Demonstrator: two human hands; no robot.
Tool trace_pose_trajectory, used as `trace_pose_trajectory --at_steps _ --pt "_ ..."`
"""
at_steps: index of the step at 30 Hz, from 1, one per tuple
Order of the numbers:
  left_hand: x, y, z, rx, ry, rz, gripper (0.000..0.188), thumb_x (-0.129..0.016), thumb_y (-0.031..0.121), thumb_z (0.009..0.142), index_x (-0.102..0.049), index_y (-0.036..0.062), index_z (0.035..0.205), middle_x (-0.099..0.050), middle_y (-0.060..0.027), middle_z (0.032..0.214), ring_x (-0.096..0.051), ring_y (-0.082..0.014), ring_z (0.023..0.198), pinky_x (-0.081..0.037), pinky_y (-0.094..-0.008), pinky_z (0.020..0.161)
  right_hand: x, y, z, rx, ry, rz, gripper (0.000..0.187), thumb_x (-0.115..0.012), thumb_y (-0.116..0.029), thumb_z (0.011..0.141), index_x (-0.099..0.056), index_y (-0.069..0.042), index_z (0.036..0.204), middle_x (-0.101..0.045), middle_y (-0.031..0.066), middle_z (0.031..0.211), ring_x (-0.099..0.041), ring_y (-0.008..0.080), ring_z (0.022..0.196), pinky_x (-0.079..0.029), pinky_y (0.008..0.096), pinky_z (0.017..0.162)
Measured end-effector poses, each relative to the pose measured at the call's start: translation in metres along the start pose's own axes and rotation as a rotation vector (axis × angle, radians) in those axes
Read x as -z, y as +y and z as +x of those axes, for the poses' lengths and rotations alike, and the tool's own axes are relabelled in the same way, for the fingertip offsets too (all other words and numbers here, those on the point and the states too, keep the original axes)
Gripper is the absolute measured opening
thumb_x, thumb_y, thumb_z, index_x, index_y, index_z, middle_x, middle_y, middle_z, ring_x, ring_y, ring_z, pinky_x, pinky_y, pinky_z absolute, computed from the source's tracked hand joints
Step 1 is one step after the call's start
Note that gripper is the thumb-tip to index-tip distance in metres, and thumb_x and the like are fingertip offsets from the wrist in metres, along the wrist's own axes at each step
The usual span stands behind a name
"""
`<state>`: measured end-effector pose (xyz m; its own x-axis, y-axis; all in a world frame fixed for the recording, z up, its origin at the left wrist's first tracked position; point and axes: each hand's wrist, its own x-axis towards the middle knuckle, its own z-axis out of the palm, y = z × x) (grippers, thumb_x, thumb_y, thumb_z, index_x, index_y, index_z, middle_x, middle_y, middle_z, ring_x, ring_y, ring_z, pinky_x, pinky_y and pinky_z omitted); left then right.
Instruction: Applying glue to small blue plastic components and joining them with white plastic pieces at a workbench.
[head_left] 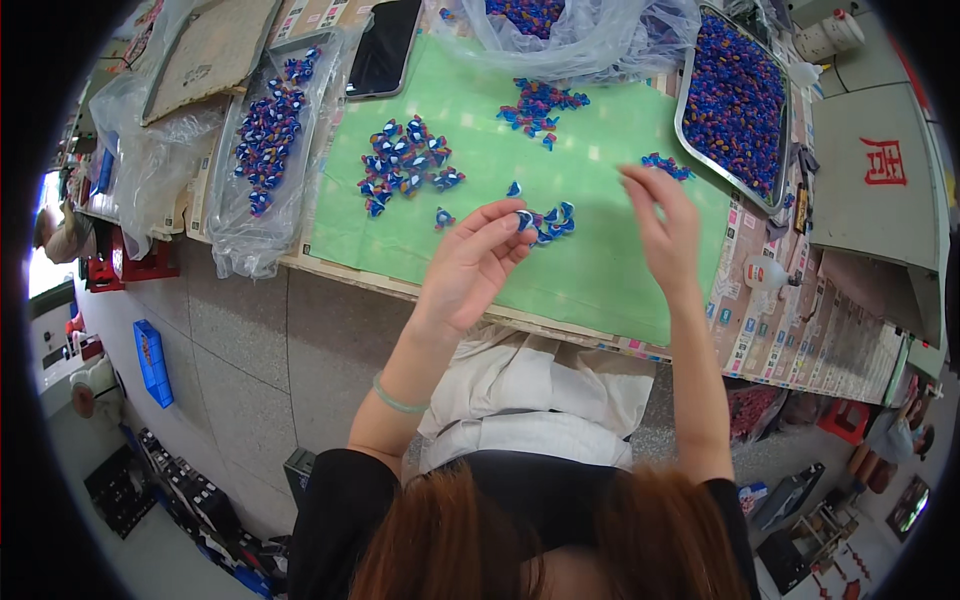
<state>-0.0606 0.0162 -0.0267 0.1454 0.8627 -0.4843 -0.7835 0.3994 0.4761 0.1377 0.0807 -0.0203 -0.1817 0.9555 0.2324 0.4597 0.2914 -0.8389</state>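
Observation:
My left hand (472,262) pinches a small blue-and-white plastic piece (525,221) between thumb and fingertips, above the green mat (600,280). Just beyond it lie a few similar loose pieces (556,222). My right hand (665,228) is raised over the mat's right side, thumb and index tips close together; whatever they hold, if anything, is too small to make out. Near that hand is a little heap of blue and red parts (667,166). A larger pile of blue, white and red pieces (405,165) sits at the mat's left, and another heap (540,105) lies farther back.
A metal tray (683,125) full of small parts stands at the back right. On the left, a plastic-lined tray (225,200) holds more pieces. A phone (385,45), a clear plastic bag (600,50) and a small bottle (766,272) lie around the mat.

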Motion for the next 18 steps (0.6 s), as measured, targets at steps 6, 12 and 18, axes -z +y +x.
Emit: trace_pose_trajectory --at_steps 6,12,18 --pt "0.003 0.001 -0.006 0.017 -0.023 -0.037 0.019 -0.051 0.006 0.080 -0.052 0.0008 0.099 -0.056 -0.0052 0.088 -0.055 -0.0129 0.079 -0.044 -0.0238 0.072 -0.055 0.022 0.053 0.151 -0.237 -0.298 0.014 -0.054 -0.006 0.075 -0.056 0.000 0.088 -0.051 0.0105 0.076 -0.052 0.0224 0.068 -0.041 0.0288 0.060" --pt "0.003 -0.002 -0.001 0.004 -0.035 -0.016 0.019 -0.052 0.006 0.080 -0.052 0.0006 0.099 -0.056 -0.0052 0.088 -0.055 -0.0132 0.081 -0.043 -0.0236 0.073 -0.049 0.022 0.037 0.103 -0.118 -0.237 0.013 -0.055 -0.005 0.075 -0.053 0.000 0.087 -0.055 0.0094 0.074 -0.053 0.0194 0.064 -0.041 0.0265 0.058" --pt "-0.013 -0.014 0.007 -0.019 -0.053 0.011 0.019 -0.051 0.005 0.080 -0.053 -0.0003 0.099 -0.057 -0.0062 0.089 -0.055 -0.0131 0.081 -0.043 -0.0238 0.074 -0.010 -0.024 -0.011 -0.545 -0.106 0.725 0.012 -0.053 0.000 0.076 -0.054 0.002 0.088 -0.057 0.0064 0.078 -0.054 0.0117 0.069 -0.043 0.0221 0.061"
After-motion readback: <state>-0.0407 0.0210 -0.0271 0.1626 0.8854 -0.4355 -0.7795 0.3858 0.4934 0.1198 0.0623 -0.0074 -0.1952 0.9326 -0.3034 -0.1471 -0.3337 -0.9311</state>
